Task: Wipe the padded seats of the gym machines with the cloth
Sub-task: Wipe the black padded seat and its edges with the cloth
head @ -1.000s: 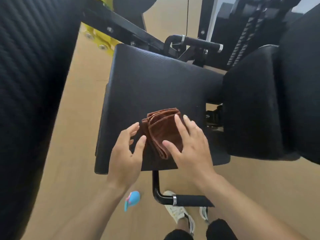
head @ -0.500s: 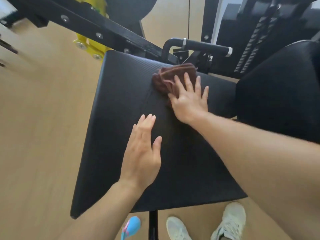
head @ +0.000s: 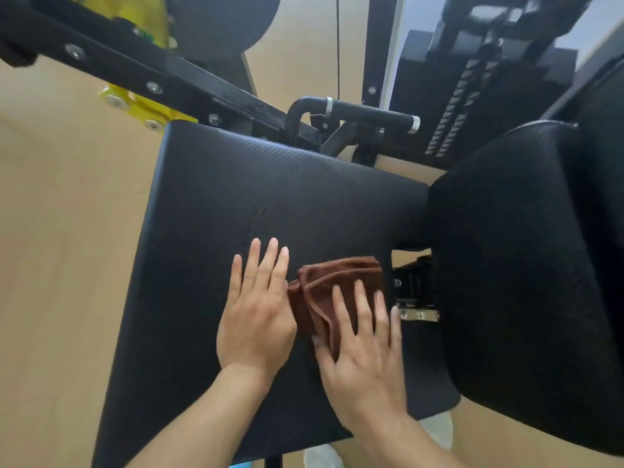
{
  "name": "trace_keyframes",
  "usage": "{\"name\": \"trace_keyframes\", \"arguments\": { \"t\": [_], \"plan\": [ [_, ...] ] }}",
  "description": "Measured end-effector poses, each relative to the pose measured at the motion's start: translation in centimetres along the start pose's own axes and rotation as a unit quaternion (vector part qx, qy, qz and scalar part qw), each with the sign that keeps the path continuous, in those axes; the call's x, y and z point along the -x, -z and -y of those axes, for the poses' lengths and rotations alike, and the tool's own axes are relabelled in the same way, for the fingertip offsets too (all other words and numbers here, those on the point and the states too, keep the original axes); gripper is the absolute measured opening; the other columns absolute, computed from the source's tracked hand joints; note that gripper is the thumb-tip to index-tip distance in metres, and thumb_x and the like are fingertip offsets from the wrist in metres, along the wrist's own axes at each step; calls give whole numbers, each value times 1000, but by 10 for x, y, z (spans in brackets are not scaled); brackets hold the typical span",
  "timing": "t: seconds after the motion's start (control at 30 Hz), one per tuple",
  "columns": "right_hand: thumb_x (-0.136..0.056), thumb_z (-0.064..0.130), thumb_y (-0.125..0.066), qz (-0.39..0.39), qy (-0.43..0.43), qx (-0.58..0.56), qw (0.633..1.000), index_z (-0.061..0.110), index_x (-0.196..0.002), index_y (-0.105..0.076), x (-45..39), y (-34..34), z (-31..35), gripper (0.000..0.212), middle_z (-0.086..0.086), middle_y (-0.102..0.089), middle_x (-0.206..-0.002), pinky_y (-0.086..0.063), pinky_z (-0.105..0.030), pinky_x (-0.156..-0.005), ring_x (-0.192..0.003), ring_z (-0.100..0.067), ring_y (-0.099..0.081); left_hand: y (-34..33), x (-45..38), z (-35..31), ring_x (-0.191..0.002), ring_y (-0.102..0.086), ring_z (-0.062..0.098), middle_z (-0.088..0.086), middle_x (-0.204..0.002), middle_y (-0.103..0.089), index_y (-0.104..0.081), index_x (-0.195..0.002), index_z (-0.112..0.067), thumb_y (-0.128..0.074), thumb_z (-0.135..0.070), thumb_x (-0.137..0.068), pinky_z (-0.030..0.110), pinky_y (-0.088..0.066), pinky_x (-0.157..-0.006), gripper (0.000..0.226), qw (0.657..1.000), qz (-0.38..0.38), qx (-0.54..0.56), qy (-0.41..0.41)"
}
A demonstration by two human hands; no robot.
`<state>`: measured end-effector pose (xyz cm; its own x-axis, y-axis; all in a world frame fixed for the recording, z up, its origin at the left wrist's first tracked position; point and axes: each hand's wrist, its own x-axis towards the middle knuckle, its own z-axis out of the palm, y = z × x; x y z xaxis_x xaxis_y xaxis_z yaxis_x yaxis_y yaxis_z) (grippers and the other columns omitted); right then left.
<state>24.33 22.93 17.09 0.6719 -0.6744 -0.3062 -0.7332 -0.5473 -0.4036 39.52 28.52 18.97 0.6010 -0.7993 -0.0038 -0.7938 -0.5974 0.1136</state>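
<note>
A black padded seat [head: 236, 204] of a gym machine fills the middle of the view. A folded brown cloth [head: 324, 285] lies near the seat's right edge. My right hand [head: 364, 346] presses flat on the cloth with its fingers spread and straight. My left hand [head: 256, 305] rests flat on the seat just left of the cloth, fingers straight and together, its edge touching the cloth.
A black back pad [head: 526, 265] stands close on the right. A black handle bar [head: 368, 114] and frame beams [head: 141, 62] run behind the seat, with a weight stack [head: 472, 96] at the back right. Tan floor [head: 60, 265] lies to the left. White shoes show below the seat.
My right hand has drawn the cloth from the seat's far edge back toward me, to the near right. My left hand has stayed flat on the seat, now beside the cloth.
</note>
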Motion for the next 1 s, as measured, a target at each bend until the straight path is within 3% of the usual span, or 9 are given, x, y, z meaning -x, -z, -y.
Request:
{"name": "trace_keyframes", "arguments": {
  "t": [0.17, 0.27, 0.37, 0.5, 0.6, 0.67, 0.77, 0.87, 1.0],
  "plan": [
    [-102, 59, -23, -41, -97, -47, 993, 32, -162, -2, -140, 32, -5, 70, -1, 5, -172, 8, -54, -125, -156, -29, 13, -3, 0, 0, -155, -15, 25, 8, -163, -30, -36, -152, -7, -38, -13, -98, 49, -16, -125, 54, 1000, -2, -31, -2],
    [-102, 55, -30, -64, -213, -119, 968, 32, -162, -8, -208, 59, -14, 69, 0, 1, -172, 6, -52, -126, -157, -31, 10, -2, 0, 1, -155, -16, 26, 9, -163, -30, -36, -152, -7, -39, -13, -98, 50, -17, -125, 55, 999, 0, -43, -5],
    [-100, 50, -38, -122, -221, -154, 955, 30, -160, -27, -222, 59, -8, 63, 2, -16, -170, -1, -47, -126, -158, -27, -3, -3, -1, 1, -155, -15, 26, 9, -163, -30, -37, -152, -7, -40, -12, -96, 50, -17, -125, 56, 999, 2, -44, 1],
    [-101, 38, -47, -184, -40, -189, 964, 26, -152, -44, -199, 52, 20, 53, 5, -34, -164, -10, -39, -125, -154, -20, -24, -3, -2, -1, -155, -17, 26, 9, -163, -31, -38, -152, -7, -40, -12, -95, 51, -19, -124, 57, 999, 5, -42, 3],
    [-97, 34, -55, -124, 180, -122, 968, 26, -152, -43, -186, 52, 19, 57, 5, -35, -163, -13, -38, -124, -153, -19, -25, -1, -1, -2, -155, -18, 26, 8, -163, -31, -39, -151, -7, -39, -13, -95, 50, -19, -124, 57, 999, 6, -47, 6],
    [-95, 30, -59, -107, 224, -69, 966, 27, -154, -40, -186, 50, 2, 62, 4, -31, -165, -15, -39, -125, -155, -20, -22, -1, -1, -3, -155, -18, 25, 7, -162, -31, -39, -151, -8, -38, -14, -96, 50, -18, -124, 56, 999, 9, -46, 9],
    [-100, 27, -55, -140, 31, -82, 986, 28, -157, -33, -184, 50, -21, 62, 3, -22, -169, -12, -40, -125, -156, -22, -14, 0, -1, -4, -155, -18, 25, 7, -162, -32, -41, -150, -7, -38, -14, -98, 49, -17, -125, 53, 999, 8, -43, 11],
    [-104, 26, -48, -143, -178, -126, 965, 23, -162, -17, -185, 56, -31, 66, -2, -7, -171, -13, -42, -126, -157, -25, -8, 1, -1, -3, -154, -20, 26, 8, -162, -33, -42, -150, -6, -38, -14, -98, 50, -18, -124, 52, 999, 1, -42, 10],
    [-103, 18, -49, -140, -218, -185, 948, 23, -162, -16, -192, 61, -23, 68, -1, -7, -171, -16, -45, -127, -157, -25, -7, -2, 0, -3, -154, -21, 27, 9, -161, -34, -43, -149, -6, -41, -14, -97, 51, -21, -123, 53, 999, -1, -41, 12]
  ]
}}
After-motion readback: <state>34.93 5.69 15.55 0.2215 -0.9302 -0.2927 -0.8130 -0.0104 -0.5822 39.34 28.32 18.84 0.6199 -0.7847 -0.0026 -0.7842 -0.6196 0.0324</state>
